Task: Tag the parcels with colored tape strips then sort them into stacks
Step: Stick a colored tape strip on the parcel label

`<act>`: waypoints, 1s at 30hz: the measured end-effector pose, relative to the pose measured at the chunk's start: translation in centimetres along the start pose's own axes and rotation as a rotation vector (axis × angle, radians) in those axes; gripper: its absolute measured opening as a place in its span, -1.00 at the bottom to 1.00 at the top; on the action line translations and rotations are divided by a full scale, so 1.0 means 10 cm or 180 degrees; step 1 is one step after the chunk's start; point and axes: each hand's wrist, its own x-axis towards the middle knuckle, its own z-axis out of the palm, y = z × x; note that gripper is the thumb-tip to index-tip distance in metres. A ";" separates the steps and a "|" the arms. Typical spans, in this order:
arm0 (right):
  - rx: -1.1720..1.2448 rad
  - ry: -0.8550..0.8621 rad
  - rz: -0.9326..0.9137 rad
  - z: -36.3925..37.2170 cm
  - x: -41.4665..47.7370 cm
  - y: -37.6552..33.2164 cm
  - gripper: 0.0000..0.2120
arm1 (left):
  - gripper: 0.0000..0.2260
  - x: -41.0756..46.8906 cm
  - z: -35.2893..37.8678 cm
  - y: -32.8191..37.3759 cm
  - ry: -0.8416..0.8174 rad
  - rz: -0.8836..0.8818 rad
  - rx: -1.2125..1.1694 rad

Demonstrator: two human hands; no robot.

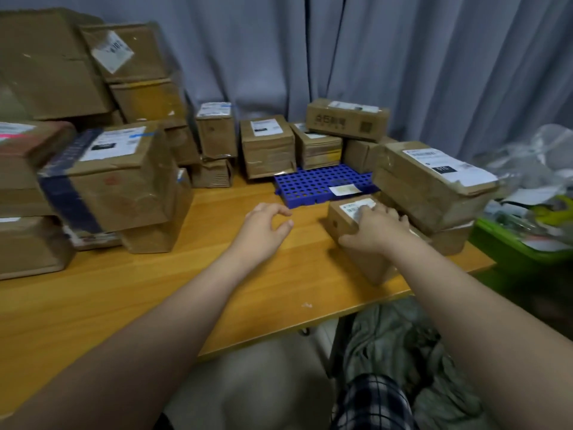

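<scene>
A small brown parcel (pixel 341 225) with a white label lies on the wooden table (pixel 155 299) at the right. My right hand (pixel 376 229) lies on top of it, thumb down its near side and fingers over its far edge, gripping it. My left hand (pixel 263 225) hovers over the bare table just left of that parcel, fingers apart and curled, holding nothing. A large parcel (pixel 434 184) with a white label leans right behind the small one. No tape strip is visible in either hand.
Stacked parcels (pixel 102 181) crowd the left side; one has blue tape, another (pixel 28 141) pink. More boxes (pixel 268 147) line the back by a grey curtain. A blue perforated tray (pixel 313 186) lies mid-table. A green bin (pixel 521 243) of clutter stands at right.
</scene>
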 end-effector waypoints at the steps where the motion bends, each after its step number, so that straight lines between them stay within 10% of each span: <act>1: 0.0069 -0.0101 -0.0082 -0.01 0.00 0.02 -0.23 | -0.80 0.01 0.06 -0.01 -0.0063 -0.0043 -0.0032; 7: 0.0378 -0.0356 -0.0311 -0.09 0.01 -0.09 -0.24 | -0.82 0.00 0.17 -0.15 -0.0124 -0.0281 -0.0333; 19: 0.1839 0.1886 -0.1210 0.12 -0.16 -1.29 -0.11 | -0.66 -0.10 -0.53 -0.28 0.0345 -0.0844 -0.2186; 30: 0.3749 0.0848 -0.1975 0.70 -0.25 -1.73 -0.20 | -0.44 -0.42 -0.74 -0.90 0.0725 -0.0935 -0.2095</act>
